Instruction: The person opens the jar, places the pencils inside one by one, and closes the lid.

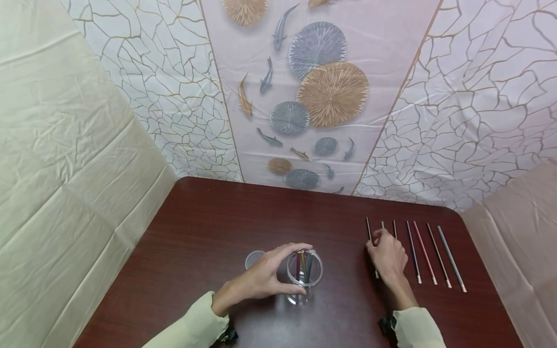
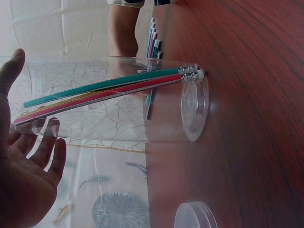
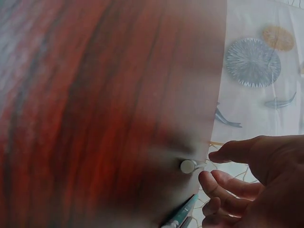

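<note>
Head view | left hand (image 1: 261,278) grip holds clear cup (image 1: 304,278) | right hand (image 1: 388,256) grip pinches pencil (image 1: 372,249)

Pencil (image 1: 376,261) mostly hidden beneath right hand (image 1: 388,257).

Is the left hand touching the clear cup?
Touching. The head view shows the left hand with thumb and fingers wrapped around the clear cup's rim.
</note>
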`<action>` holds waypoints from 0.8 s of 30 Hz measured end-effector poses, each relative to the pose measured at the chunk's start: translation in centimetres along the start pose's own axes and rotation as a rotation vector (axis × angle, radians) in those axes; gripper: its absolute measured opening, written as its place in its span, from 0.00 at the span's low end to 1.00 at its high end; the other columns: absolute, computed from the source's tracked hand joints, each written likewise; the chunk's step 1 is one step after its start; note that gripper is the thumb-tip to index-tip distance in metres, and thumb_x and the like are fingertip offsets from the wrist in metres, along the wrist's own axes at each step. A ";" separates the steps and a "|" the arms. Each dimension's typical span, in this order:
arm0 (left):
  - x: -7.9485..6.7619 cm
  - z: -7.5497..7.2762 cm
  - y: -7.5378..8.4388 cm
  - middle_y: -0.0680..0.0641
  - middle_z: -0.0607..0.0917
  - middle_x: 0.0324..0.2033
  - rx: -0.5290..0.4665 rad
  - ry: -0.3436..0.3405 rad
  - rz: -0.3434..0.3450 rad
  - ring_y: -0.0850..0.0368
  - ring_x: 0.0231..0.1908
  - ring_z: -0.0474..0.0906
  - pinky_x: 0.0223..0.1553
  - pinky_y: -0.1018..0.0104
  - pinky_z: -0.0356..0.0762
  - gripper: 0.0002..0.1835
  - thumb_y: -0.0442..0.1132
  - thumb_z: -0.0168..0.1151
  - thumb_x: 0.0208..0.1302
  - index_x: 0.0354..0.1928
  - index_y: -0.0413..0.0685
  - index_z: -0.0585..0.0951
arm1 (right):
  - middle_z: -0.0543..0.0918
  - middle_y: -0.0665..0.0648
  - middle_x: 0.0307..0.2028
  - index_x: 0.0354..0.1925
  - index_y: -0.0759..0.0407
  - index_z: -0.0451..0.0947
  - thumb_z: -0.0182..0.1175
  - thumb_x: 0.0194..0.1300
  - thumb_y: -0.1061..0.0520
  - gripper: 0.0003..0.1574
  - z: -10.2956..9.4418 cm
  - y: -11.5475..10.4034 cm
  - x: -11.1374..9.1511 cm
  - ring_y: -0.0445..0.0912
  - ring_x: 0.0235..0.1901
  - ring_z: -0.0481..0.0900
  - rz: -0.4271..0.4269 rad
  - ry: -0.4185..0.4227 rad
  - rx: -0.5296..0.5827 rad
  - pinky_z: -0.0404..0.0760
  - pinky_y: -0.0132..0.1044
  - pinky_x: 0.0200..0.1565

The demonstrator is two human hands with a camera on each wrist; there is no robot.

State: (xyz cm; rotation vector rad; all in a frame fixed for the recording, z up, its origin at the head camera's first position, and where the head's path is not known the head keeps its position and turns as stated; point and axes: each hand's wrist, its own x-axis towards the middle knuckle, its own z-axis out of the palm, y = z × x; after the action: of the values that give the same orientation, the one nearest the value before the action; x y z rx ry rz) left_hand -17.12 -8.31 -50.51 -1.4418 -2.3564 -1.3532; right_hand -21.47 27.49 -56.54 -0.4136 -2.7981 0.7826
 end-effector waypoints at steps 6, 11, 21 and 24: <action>0.1 0.0 0.0 0.51 0.77 0.71 0.003 0.001 0.008 0.57 0.69 0.74 0.69 0.56 0.74 0.50 0.46 0.84 0.57 0.79 0.52 0.66 | 0.86 0.57 0.35 0.49 0.61 0.82 0.69 0.66 0.57 0.15 0.1 0.2 0.0 0.62 0.35 0.85 0.008 -0.015 -0.015 0.77 0.57 0.32; 0.1 -0.1 0.1 0.51 0.77 0.71 0.008 0.001 0.013 0.57 0.69 0.74 0.69 0.57 0.73 0.50 0.46 0.84 0.57 0.78 0.50 0.66 | 0.86 0.57 0.34 0.49 0.61 0.82 0.69 0.65 0.58 0.16 0.2 0.3 0.0 0.62 0.34 0.85 0.007 -0.015 -0.020 0.77 0.57 0.31; 0.1 -0.1 0.2 0.52 0.77 0.71 -0.004 0.001 0.013 0.57 0.69 0.74 0.70 0.56 0.73 0.49 0.46 0.84 0.58 0.78 0.48 0.67 | 0.86 0.58 0.33 0.49 0.63 0.83 0.68 0.64 0.59 0.15 0.4 0.3 0.1 0.64 0.34 0.85 -0.017 -0.009 -0.028 0.78 0.59 0.31; 0.1 0.0 0.2 0.52 0.77 0.71 -0.001 0.000 0.013 0.57 0.69 0.74 0.69 0.56 0.73 0.49 0.46 0.84 0.58 0.78 0.48 0.67 | 0.86 0.58 0.33 0.48 0.63 0.83 0.68 0.64 0.59 0.15 0.4 0.3 0.1 0.64 0.33 0.85 -0.018 -0.013 -0.027 0.78 0.58 0.30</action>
State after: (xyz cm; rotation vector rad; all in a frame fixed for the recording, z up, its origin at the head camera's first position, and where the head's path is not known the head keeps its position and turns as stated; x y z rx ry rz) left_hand -17.06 -8.26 -50.35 -1.4547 -2.3417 -1.3519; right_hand -21.59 27.59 -57.02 -0.3880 -2.8239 0.7467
